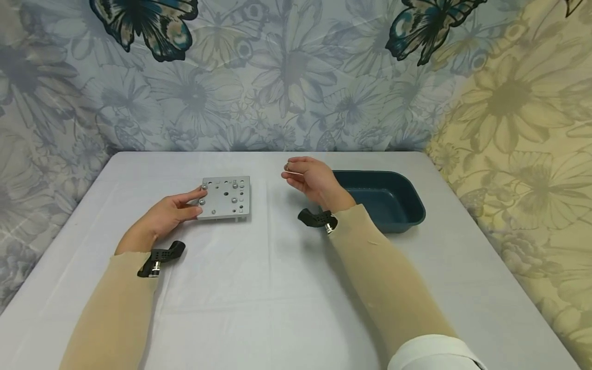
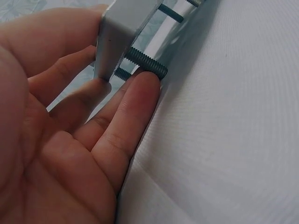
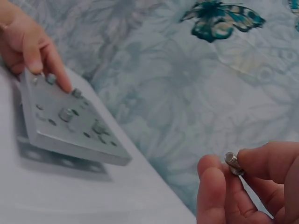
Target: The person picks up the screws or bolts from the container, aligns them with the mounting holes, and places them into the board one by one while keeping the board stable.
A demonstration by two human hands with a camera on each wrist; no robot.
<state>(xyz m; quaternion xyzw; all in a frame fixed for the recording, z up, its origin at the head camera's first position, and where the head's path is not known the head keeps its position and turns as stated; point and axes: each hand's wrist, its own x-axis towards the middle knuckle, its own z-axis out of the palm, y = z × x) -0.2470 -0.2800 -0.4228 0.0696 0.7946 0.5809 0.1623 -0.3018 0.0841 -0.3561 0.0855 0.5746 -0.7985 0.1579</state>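
Note:
A grey metal plate (image 1: 215, 198) with drilled holes and several bolt heads is held at its left edge by my left hand (image 1: 164, 218). Threaded bolt shanks (image 2: 147, 62) stick out below the plate in the left wrist view, and one fingertip lies against the nearest. My right hand (image 1: 319, 182) is raised to the right of the plate, apart from it. Between its thumb and fingers it pinches a small metal screw (image 3: 233, 163), partly covered by the fingertips. The right wrist view shows the plate's top face with its bolt heads (image 3: 66, 115).
A dark blue-green plastic tray (image 1: 418, 208) stands behind and right of my right hand, which partly covers it. White cloth (image 1: 240, 298) covers the table. A curtain (image 1: 296, 77) with flowers and butterflies hangs past the far edge.

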